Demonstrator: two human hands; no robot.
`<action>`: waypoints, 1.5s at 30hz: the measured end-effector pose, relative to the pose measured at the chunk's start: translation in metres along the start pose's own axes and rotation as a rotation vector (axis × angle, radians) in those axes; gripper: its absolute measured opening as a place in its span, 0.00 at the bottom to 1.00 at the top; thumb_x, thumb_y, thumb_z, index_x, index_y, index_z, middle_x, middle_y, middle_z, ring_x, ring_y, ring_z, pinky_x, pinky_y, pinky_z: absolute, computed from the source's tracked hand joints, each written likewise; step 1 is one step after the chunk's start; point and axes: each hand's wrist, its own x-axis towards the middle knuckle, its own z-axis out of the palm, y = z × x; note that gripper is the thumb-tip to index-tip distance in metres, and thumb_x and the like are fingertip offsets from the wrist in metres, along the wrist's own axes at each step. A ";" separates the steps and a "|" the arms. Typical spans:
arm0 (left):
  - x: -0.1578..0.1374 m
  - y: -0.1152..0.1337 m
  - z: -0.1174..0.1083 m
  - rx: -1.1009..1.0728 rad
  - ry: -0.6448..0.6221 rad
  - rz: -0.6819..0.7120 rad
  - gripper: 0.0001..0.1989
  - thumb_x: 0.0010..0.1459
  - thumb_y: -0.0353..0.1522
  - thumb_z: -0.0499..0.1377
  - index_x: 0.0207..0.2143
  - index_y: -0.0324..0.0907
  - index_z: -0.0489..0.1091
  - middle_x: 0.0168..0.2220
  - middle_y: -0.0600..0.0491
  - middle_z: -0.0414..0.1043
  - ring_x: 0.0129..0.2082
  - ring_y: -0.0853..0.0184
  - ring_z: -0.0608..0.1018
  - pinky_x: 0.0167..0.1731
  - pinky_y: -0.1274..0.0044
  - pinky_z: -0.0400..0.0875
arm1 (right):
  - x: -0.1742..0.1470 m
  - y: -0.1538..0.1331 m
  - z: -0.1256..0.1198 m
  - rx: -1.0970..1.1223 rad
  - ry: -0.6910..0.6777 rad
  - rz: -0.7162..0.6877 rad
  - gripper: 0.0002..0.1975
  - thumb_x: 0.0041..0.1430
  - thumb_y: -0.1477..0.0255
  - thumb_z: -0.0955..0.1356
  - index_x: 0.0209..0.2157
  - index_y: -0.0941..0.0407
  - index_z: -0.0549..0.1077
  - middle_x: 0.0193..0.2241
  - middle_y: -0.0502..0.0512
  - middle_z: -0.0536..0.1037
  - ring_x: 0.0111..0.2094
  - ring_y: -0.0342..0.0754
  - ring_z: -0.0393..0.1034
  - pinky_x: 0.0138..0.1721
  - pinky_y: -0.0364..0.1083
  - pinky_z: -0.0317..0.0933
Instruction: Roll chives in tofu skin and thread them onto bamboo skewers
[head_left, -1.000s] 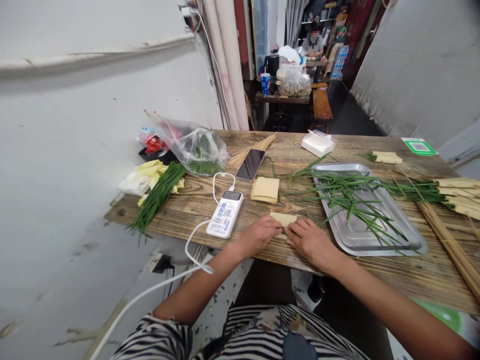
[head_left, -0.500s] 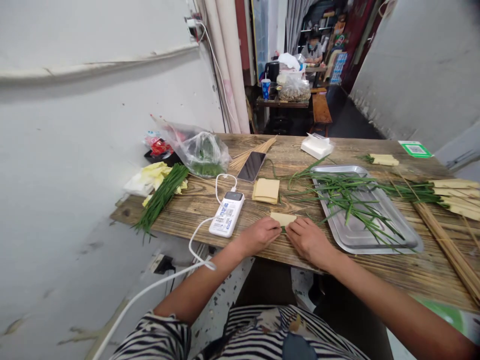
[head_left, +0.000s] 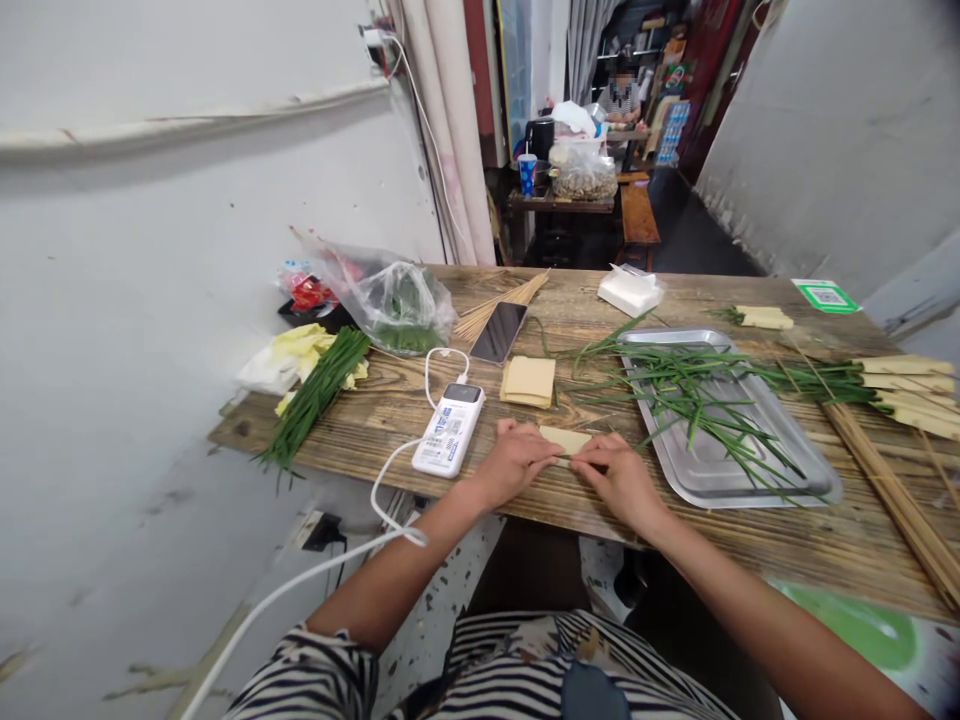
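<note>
Near the front edge of the table lies a pale yellow tofu sheet (head_left: pixel 565 439), its near edge curled around something green that looks like chives. My left hand (head_left: pixel 517 464) pinches the left part of that edge, fingers closed. Opposite it, my right hand (head_left: pixel 618 480) grips the right part with thumb and fingertips. The fingers hide much of the roll. Just behind sits a stack of square tofu sheets (head_left: pixel 529 382). To the right, loose chives (head_left: pixel 686 385) spread across a metal tray (head_left: pixel 750 500).
A white power bank (head_left: pixel 448 440) with cables and a phone (head_left: pixel 499 332) lie left of the stack. A chive bundle (head_left: pixel 319 390) is at far left. Finished-looking rolls (head_left: pixel 904 370) and bamboo skewers (head_left: pixel 892 500) lie right. A person (head_left: pixel 621 100) sits in the background.
My fingers have shifted along the near edge of the tofu sheet; the left fingers have spread a little and the right thumb now shows. The view has shifted slightly.
</note>
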 end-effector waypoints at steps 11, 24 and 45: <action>-0.007 0.011 0.006 0.338 0.045 0.137 0.11 0.65 0.33 0.51 0.47 0.45 0.70 0.33 0.52 0.76 0.39 0.65 0.70 0.45 0.67 0.48 | 0.002 0.002 0.003 -0.063 -0.012 0.071 0.09 0.59 0.72 0.66 0.29 0.52 0.80 0.26 0.52 0.74 0.32 0.48 0.63 0.38 0.48 0.56; -0.008 0.005 0.011 0.417 0.017 0.194 0.08 0.64 0.30 0.52 0.40 0.44 0.71 0.34 0.55 0.74 0.40 0.68 0.70 0.46 0.67 0.50 | 0.008 0.005 -0.001 -0.074 -0.089 0.075 0.10 0.59 0.70 0.66 0.28 0.52 0.79 0.26 0.50 0.75 0.31 0.46 0.65 0.40 0.48 0.55; -0.002 0.012 0.006 0.222 0.052 0.076 0.09 0.64 0.31 0.54 0.37 0.46 0.74 0.33 0.56 0.77 0.37 0.69 0.72 0.43 0.69 0.52 | -0.004 -0.004 0.002 -0.530 -0.108 -0.330 0.07 0.63 0.77 0.63 0.34 0.58 0.72 0.31 0.55 0.69 0.36 0.49 0.55 0.37 0.47 0.50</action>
